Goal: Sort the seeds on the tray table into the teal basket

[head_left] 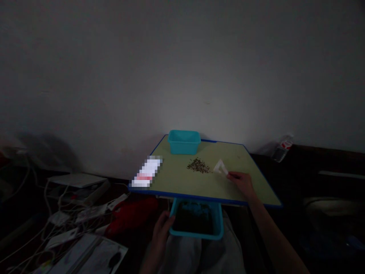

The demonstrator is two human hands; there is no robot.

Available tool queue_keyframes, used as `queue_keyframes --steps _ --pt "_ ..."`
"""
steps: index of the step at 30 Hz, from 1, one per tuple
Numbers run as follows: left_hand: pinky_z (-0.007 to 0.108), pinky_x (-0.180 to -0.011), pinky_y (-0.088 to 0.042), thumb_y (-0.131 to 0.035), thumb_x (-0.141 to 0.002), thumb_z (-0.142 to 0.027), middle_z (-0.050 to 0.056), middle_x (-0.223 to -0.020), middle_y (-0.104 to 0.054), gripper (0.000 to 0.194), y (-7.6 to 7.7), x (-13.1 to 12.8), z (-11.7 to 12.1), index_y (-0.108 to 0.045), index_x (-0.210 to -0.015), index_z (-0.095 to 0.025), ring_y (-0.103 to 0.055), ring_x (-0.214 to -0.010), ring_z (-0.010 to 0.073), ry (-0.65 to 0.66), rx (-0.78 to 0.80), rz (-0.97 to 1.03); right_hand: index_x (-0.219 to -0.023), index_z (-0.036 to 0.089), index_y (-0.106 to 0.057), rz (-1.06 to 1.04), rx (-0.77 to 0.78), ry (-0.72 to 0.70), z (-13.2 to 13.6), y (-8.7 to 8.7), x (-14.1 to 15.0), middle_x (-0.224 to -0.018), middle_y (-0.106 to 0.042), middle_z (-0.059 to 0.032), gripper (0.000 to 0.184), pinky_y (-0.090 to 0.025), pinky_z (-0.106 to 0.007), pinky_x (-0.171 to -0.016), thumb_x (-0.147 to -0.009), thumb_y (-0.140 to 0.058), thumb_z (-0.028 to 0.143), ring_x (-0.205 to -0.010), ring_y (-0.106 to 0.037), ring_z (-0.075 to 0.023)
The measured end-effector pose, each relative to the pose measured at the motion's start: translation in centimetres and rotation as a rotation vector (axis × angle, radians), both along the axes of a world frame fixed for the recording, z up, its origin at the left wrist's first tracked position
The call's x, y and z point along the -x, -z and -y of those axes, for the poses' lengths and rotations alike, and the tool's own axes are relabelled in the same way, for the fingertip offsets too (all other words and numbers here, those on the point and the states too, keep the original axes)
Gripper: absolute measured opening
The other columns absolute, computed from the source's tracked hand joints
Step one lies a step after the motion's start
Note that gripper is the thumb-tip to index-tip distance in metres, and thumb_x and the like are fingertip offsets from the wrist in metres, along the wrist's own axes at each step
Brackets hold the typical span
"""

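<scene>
My right hand (242, 182) rests on the green tabletop (176, 179) with its fingers pinched on a small white scoop-like piece (220, 167). Just left of that piece lies a pile of small dark grains (199, 165). My left hand (162, 228) grips the left rim of a turquoise tray (219, 224) that sits on my lap, under the table's front edge. Dark contents fill that tray. A second, smaller turquoise tub (184, 142) stands at the table's far edge by the wall.
A blurred white card (146, 172) lies at the table's left edge. On the floor to the left are tangled cables and power strips (65, 217), a flat white device (78, 180) and something red (131, 213). A plastic packet (282, 147) lies right, by the wall.
</scene>
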State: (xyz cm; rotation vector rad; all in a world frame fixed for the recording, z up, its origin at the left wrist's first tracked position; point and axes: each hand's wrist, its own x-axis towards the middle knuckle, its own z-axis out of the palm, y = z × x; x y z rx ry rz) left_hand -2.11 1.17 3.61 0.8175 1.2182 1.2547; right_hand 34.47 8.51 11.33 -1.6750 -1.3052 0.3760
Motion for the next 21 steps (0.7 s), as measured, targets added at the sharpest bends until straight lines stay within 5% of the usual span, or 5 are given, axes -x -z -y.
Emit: queue_keyframes --steps 7,13,21 --pt "0.030 -0.059 -0.044 -0.074 -0.068 -0.055 -0.005 -0.062 -0.056 0.033 -1.3 0.2 0.3 -0.062 -0.076 -0.026 -0.054 -0.059 0.0184 0.072 0.036 0.022 -0.091 0.023 -0.081 0.102 0.033 -0.155 0.8 -0.1 4.5 -0.089 -0.079 -0.0060 0.026 -0.059 -0.040 -0.078 -0.077 -0.067 0.040 -0.078 -0.074 -0.0272" --pt "0.029 -0.059 -0.042 -0.074 -0.068 -0.054 -0.006 -0.060 -0.053 0.033 -1.9 0.1 0.3 -0.060 -0.072 -0.025 -0.051 -0.057 0.0170 0.094 0.000 0.057 -0.091 0.022 -0.081 0.112 0.042 -0.125 -0.2 0.0 3.7 -0.088 -0.079 -0.0061 0.027 -0.058 -0.039 -0.076 -0.077 -0.065 0.039 -0.079 -0.074 -0.0280" --pt "0.026 -0.058 -0.039 -0.075 -0.071 -0.049 -0.007 -0.062 -0.053 0.030 0.2 0.1 -0.2 -0.059 -0.072 -0.024 -0.048 -0.059 0.0144 0.089 -0.030 0.105 -0.092 0.023 -0.081 0.144 0.056 -0.066 0.3 0.2 2.6 -0.089 -0.079 -0.0060 0.027 -0.058 -0.037 -0.073 -0.077 -0.064 0.038 -0.078 -0.074 -0.0275"
